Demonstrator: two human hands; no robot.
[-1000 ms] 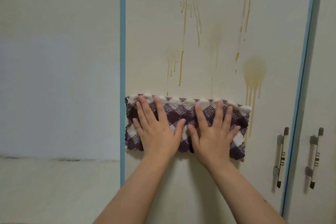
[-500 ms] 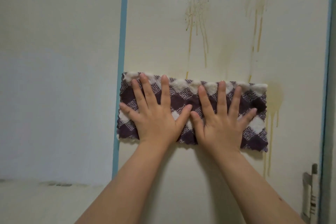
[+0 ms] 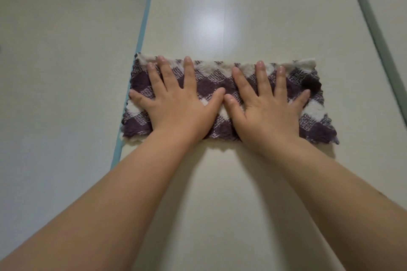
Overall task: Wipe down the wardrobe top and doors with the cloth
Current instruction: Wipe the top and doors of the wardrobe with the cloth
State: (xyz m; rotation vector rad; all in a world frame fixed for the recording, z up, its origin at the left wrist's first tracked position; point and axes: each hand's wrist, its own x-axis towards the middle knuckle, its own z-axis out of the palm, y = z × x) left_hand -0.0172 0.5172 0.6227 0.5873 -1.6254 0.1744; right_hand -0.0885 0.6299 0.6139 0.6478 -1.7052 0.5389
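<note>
Under flat fingers (image 3: 189,75), cloth (image 3: 209,86) lies against door (image 3: 253,17).

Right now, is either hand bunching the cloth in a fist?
No, the left hand and the right hand lie flat on the cloth, fingers spread.

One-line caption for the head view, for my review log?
Left hand and right hand press a checked cloth flat against the cream wardrobe door, its left end at the blue edge strip.

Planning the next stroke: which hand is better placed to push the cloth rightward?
Likely the right hand: it presses the cloth nearest the uncovered door; the left hand sits by the blue edge.
</note>
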